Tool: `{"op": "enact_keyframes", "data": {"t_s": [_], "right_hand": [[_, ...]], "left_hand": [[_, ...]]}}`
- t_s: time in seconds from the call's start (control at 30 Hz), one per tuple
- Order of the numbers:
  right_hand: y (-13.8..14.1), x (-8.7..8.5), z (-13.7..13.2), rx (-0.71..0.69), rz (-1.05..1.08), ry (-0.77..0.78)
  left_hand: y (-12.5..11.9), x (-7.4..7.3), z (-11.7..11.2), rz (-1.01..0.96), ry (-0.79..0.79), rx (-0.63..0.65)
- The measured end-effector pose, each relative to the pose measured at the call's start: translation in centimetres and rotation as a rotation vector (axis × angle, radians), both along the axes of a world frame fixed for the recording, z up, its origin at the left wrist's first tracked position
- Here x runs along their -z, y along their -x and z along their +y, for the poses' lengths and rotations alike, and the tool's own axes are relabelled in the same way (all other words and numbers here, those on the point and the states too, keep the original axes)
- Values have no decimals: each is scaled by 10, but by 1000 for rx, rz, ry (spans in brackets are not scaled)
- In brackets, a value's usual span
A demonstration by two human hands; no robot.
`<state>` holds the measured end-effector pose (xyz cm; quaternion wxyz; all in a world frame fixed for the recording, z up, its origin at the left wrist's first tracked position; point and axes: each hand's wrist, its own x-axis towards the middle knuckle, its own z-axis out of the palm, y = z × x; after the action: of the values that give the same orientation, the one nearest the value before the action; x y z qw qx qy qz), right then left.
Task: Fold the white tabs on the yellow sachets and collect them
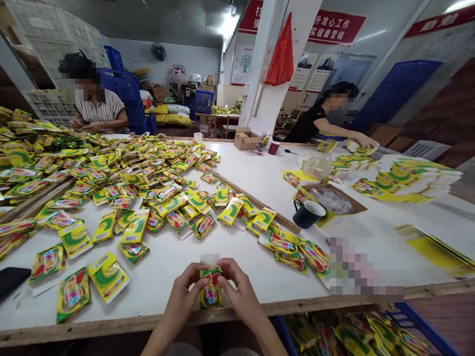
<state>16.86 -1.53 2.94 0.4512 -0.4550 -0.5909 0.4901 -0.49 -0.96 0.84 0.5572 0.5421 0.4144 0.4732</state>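
Both my hands hold one small yellow-and-green blister packet (211, 289) upright over the near edge of the white table (237, 257). My left hand (184, 292) pinches its left side, fingers curled. On the packet's right side my right hand (237, 291) pinches it in the same way. A white tab sticks up at the packet's top. Several like packets (108, 275) lie loose on the table to the left, and a big heap of them (141, 173) covers the table's left half.
A dark mug (307, 213) stands right of centre beside a brown tray (339, 200). A wooden strip (256, 202) crosses the table. A black phone (11, 280) lies at the near left. Two people work at the far side. Stacked cards (408, 178) lie at right.
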Motion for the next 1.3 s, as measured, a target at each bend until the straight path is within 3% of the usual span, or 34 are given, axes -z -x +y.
{"op": "enact_keyframes", "data": {"t_s": [0.1, 0.2, 0.43, 0.67, 1.07, 1.3], "right_hand": [[-7, -2, 3, -3, -62, -24], [-5, -1, 7, 83, -114, -68], [1, 11, 9, 164, -8, -87], [8, 1, 3, 170, -131, -192], [19, 1, 6, 272, -192, -71], [18, -6, 14, 241, -163, -35]], "left_hand": [[-2, 0, 5, 84, -19, 26], [-6, 0, 8, 106, -34, 39], [-14, 1, 13, -22, -52, -25], [-9, -8, 10, 81, -95, -34], [-20, -14, 8, 60, 36, -182], [-21, -12, 13, 27, 69, -167]]}}
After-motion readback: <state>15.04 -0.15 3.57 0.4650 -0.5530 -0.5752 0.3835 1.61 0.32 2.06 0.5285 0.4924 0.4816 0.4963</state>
